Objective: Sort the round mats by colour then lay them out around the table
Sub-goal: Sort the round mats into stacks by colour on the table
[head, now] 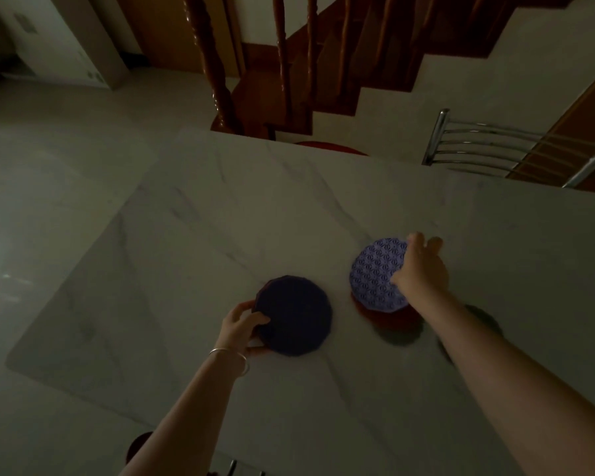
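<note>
A dark blue round mat (pixel 294 316) tops a small stack on the white marble table (pixel 220 218), near its middle. My left hand (pixel 244 326) grips that stack at its left edge. To the right, a lighter purple patterned round mat (pixel 375 273) is held tilted just above a red mat (pixel 375 312) that lies on the table. My right hand (pixel 421 273) is shut on the purple mat's right edge. A dark shadow falls under the red mat.
A metal-backed chair (pixel 488 149) stands at the table's far right side. A red seat (pixel 327 147) shows behind the far edge. A wooden staircase with turned balusters (pixel 282 63) rises beyond. Tiled floor lies to the left.
</note>
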Motion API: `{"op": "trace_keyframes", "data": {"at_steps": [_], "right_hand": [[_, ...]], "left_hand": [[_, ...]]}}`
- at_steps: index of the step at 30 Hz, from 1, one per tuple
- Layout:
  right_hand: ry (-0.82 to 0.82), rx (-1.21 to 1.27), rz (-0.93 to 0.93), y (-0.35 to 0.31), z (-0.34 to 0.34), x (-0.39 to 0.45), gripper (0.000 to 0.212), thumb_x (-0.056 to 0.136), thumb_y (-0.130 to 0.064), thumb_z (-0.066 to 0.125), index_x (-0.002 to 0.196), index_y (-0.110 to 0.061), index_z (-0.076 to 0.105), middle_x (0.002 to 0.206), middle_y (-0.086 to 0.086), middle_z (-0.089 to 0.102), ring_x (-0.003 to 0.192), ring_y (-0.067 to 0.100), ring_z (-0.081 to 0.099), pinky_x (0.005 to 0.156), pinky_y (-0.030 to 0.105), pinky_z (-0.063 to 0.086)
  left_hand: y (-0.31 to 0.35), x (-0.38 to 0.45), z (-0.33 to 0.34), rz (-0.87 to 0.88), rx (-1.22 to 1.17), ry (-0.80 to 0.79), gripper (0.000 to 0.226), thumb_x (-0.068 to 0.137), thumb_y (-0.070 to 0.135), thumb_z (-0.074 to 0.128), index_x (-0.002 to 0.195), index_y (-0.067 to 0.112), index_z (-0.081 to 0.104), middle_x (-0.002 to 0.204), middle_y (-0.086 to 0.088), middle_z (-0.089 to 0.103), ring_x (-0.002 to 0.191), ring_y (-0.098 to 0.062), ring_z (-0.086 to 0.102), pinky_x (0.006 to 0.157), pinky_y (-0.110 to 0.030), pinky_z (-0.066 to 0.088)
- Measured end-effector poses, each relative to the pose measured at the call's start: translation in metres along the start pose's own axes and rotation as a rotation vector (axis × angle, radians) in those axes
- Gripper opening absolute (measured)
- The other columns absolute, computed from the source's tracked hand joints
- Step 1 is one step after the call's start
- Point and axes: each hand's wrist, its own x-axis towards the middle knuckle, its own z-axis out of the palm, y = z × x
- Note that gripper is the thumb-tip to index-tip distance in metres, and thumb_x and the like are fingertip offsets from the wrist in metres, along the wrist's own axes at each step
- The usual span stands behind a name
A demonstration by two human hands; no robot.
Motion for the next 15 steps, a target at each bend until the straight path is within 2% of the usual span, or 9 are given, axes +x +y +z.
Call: {"op": "trace_keyframes", "data": {"at_steps": [1, 3, 5, 7, 10, 13, 15], "right_hand": [[-0.030, 0.080, -0.005, -0.004, -0.008, 0.002, 0.063, 0.071, -0.006, 0.079, 0.119, -0.015, 0.039, 0.124, 0.014, 0.042, 0.082, 0.023, 0.053, 0.061, 0.033, 0.050], [-0.159, 0.356, -0.029, -0.016, -0.024, 0.002, 0.052, 0.072, -0.003, 0.076, 0.111, -0.014, 0.044, 0.110, 0.006, 0.051, 0.083, 0.021, 0.054, 0.060, 0.033, 0.050], [-0.303, 0.647, -0.030, -0.032, -0.036, -0.009, 0.046, 0.073, 0.000, 0.074, 0.104, -0.018, 0.045, 0.100, 0.000, 0.053, 0.079, 0.013, 0.055, 0.051, 0.027, 0.046], [-0.421, 0.809, -0.036, -0.047, -0.037, -0.025, 0.045, 0.074, 0.002, 0.073, 0.101, -0.022, 0.046, 0.096, -0.004, 0.055, 0.078, 0.009, 0.055, 0.050, 0.024, 0.045], [-0.563, 0.934, -0.010, -0.063, -0.012, -0.049, 0.045, 0.074, 0.005, 0.072, 0.100, -0.023, 0.048, 0.099, -0.003, 0.057, 0.082, 0.014, 0.057, 0.054, 0.025, 0.046], [-0.681, 0.939, 0.068, -0.070, 0.026, -0.070, 0.040, 0.077, 0.006, 0.069, 0.097, -0.022, 0.048, 0.107, 0.002, 0.056, 0.084, 0.015, 0.056, 0.055, 0.025, 0.047], [-0.637, 0.818, 0.045, -0.066, 0.047, -0.078, 0.040, 0.077, 0.002, 0.070, 0.104, -0.018, 0.047, 0.115, 0.006, 0.055, 0.093, 0.020, 0.057, 0.063, 0.030, 0.051]], "left_hand": [[0.000, -0.002, 0.000, -0.001, -0.002, 0.000, 0.036, 0.082, 0.000, 0.058, 0.115, 0.014, 0.058, 0.101, -0.012, 0.059, 0.095, -0.030, 0.058, 0.074, -0.052, 0.055], [0.000, -0.005, 0.001, -0.003, -0.006, -0.001, 0.035, 0.082, 0.003, 0.059, 0.115, 0.014, 0.058, 0.105, -0.013, 0.059, 0.094, -0.031, 0.059, 0.075, -0.053, 0.056], [0.001, -0.006, 0.001, -0.017, -0.019, 0.004, 0.029, 0.082, 0.008, 0.060, 0.110, 0.017, 0.060, 0.105, -0.012, 0.060, 0.092, -0.030, 0.061, 0.069, -0.049, 0.058], [0.002, -0.007, 0.001, -0.074, -0.053, 0.026, 0.020, 0.083, 0.019, 0.059, 0.103, 0.019, 0.062, 0.103, -0.011, 0.061, 0.087, -0.029, 0.062, 0.063, -0.044, 0.058], [0.000, -0.006, 0.000, -0.144, -0.160, 0.048, 0.021, 0.084, 0.034, 0.052, 0.094, 0.020, 0.064, 0.098, -0.011, 0.063, 0.086, -0.030, 0.061, 0.064, -0.043, 0.056], [-0.002, -0.003, -0.003, -0.145, -0.191, 0.046, 0.023, 0.086, 0.039, 0.047, 0.091, 0.022, 0.063, 0.100, -0.011, 0.063, 0.089, -0.032, 0.060, 0.067, -0.045, 0.055], [-0.002, -0.003, -0.002, -0.141, -0.157, 0.033, 0.017, 0.085, 0.032, 0.051, 0.093, 0.022, 0.063, 0.102, -0.010, 0.063, 0.090, -0.032, 0.060, 0.068, -0.045, 0.055]]}}
